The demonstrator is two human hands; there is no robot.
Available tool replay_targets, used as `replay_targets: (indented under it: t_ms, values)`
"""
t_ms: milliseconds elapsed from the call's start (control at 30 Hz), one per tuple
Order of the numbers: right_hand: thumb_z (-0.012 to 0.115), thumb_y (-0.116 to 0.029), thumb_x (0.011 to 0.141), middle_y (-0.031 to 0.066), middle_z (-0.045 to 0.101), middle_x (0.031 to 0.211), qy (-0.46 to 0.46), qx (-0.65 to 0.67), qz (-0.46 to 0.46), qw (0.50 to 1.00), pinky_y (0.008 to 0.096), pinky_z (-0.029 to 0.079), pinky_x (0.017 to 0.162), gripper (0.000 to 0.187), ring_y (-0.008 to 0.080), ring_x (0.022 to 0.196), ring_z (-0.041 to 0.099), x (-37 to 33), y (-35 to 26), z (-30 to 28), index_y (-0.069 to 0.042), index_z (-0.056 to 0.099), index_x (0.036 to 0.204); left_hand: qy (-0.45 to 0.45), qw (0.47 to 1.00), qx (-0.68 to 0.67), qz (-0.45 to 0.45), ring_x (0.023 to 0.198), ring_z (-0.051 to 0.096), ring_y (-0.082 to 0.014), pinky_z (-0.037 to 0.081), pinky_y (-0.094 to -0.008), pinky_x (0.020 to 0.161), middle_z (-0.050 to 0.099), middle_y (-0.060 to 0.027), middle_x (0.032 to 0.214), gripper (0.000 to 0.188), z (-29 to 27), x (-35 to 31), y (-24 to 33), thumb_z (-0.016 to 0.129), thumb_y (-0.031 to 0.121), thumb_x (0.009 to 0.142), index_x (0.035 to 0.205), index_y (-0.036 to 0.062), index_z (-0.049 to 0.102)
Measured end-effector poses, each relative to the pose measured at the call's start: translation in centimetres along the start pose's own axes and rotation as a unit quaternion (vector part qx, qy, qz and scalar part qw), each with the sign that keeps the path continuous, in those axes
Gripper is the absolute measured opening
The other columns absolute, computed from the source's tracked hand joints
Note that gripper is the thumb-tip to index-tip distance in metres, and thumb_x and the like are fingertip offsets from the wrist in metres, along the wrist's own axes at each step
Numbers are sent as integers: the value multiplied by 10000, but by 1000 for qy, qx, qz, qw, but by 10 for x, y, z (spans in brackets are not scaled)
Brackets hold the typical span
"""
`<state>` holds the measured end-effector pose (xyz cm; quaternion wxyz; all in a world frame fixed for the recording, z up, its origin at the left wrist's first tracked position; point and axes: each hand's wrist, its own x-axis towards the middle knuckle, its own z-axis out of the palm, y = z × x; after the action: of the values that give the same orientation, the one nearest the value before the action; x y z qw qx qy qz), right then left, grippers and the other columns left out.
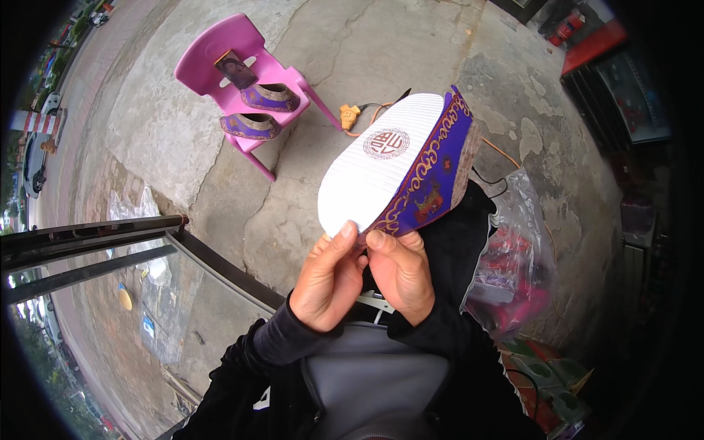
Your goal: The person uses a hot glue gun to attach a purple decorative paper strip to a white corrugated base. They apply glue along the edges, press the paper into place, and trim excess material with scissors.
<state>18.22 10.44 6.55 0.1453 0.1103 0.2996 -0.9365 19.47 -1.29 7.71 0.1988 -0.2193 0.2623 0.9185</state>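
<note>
I found the white sole (370, 161) to the right of the pink chair (209, 55) and nearer to the wearer than it, raised above the floor. The purple upper (433, 183) ran along the sole's edge on the side away from the chair; whether it was already fastened there, I could not tell.

The left hand (328, 282) pinched the near end of the sole, its thumb flat on the white face. The right hand (402, 275) pinched the near tip of the upper, thumb and finger close together; the fingertips behind were hidden from me.

I judged both parts light. The sole looked rather stiff, for it kept its flat shape from one end, while the upper seemed softer and might bend. I would take hold by the edges, so that the ribbed white face does not get dirty.

Two similar shoe pieces (248, 127) and a dark picture (236, 71) were on the chair. Just to the chair's right lay an orange connector (349, 116). Farther right and nearer was a clear plastic bag (524, 253); nearer than the chair, on the left, a dark-framed glass panel (213, 301) could hinder the left elbow.
</note>
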Motion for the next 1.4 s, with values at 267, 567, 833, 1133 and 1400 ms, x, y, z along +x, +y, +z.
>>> replay_targets:
  t_ms: [267,567,833,1133,1400]
  values:
    - [618,-57,889,-8,629,974,40,-17,-46,998,236,427,709,139,82,865,562,-3,1,4,-75,636,1025,4,999,-30,-37,946,558,-148,440,-283,789,616,-59,1138,353,-1,4,5,582,290,957,1219,59,530]
    - [621,-53,881,19,633,970,17,-84,-46,995,247,455,762,154,88,862,582,8,-8,14,-31,625,1033,-7,994,-76,-81,1018,552,-169,442,-307,832,598,-74,1167,470,-3,-2,19,530,407,961,1226,20,511]
    - [588,-16,868,42,605,1060,-39,-37,-55,997,298,428,902,274,123,982,570,14,-40,34,-10,572,1142,-59,790,552,260,758,560,-138,441,-273,729,585,-49,848,259,6,-53,78,569,246,964,1076,13,582]
    - [540,-370,926,145,463,1353,-105,-163,-92,977,367,361,1046,652,233,1247,474,-18,-66,45,69,361,1373,-185,617,628,437,1414,248,-396,196,-502,1133,277,-190,1529,979,27,4,43,437,726,831,1492,26,260]
    - [592,-505,903,191,330,1446,-130,-409,-187,884,375,286,1088,886,266,1320,365,-29,-58,33,95,226,1442,-160,632,599,465,1332,362,-408,295,-468,1090,309,-249,1470,1003,34,11,20,527,699,804,1478,-1,277]
